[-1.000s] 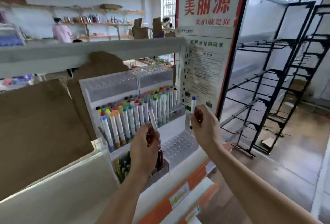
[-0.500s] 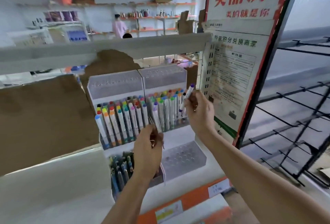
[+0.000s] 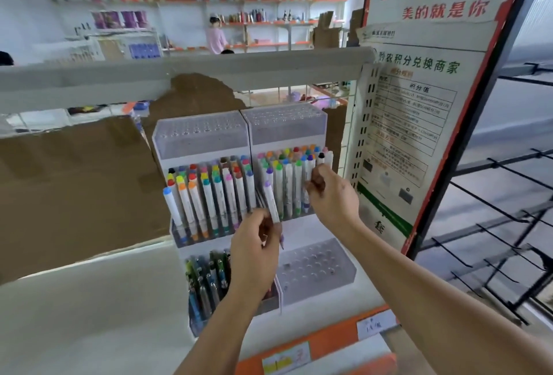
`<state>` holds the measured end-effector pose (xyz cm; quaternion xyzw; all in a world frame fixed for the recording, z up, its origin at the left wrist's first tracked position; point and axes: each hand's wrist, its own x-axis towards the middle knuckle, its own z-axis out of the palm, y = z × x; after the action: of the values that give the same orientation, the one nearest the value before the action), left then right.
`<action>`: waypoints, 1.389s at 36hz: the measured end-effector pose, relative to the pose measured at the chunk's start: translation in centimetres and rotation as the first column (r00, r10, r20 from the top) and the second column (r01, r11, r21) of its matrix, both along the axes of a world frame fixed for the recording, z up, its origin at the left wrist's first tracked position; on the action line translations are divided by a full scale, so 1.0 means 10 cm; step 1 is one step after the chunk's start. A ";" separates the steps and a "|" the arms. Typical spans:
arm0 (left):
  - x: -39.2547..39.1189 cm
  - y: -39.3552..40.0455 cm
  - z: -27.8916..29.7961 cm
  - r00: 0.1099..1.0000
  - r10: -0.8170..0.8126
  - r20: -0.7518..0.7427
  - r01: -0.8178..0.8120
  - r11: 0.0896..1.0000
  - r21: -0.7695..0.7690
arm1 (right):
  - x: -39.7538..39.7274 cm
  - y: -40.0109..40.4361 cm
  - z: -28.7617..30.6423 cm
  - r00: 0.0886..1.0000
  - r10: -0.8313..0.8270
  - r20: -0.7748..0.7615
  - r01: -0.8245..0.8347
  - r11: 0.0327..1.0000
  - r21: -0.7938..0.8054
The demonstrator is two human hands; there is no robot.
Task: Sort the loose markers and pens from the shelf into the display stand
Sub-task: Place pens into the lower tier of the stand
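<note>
A white tiered display stand sits on the shelf. Its middle tier holds several white markers with coloured caps. My left hand grips a white marker with a purple cap, held upright in front of the middle tier, with a thin pen tip showing below my fingers. My right hand pinches a blue-capped marker at the right end of the middle tier, among the markers standing there. The lower left tier holds several darker pens. The lower right block shows bare holes.
Brown cardboard leans at the left of the stand. A grey shelf rail runs above. A printed poster board stands right of it, then a black wire rack. A person in pink stands far back.
My right hand has carried the blue-capped marker from beside the poster left and down into the middle tier's right end. My left hand has risen slightly. The camera has turned left.
</note>
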<state>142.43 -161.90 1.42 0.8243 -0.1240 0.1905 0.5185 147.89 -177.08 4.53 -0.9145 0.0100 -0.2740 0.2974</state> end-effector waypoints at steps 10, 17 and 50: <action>-0.08 -0.06 0.03 0.998 0.062 0.013 -0.062 0.998 0.029 | -0.03 -0.05 0.00 0.998 -0.049 0.026 0.052 0.995 -0.090; -0.04 -0.33 0.05 0.996 0.079 0.035 -0.082 0.994 0.074 | -0.31 -0.03 0.02 0.922 0.324 0.211 -0.348 0.934 0.086; -0.02 -0.20 -0.09 0.984 0.178 -0.025 -0.172 0.973 0.151 | 0.07 -0.29 0.14 0.995 0.102 -0.016 -0.103 0.981 -0.167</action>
<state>142.25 -163.90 0.56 0.8718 -0.0549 0.2100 0.4391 148.57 -179.97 5.91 -0.9366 -0.0592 -0.2547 0.2332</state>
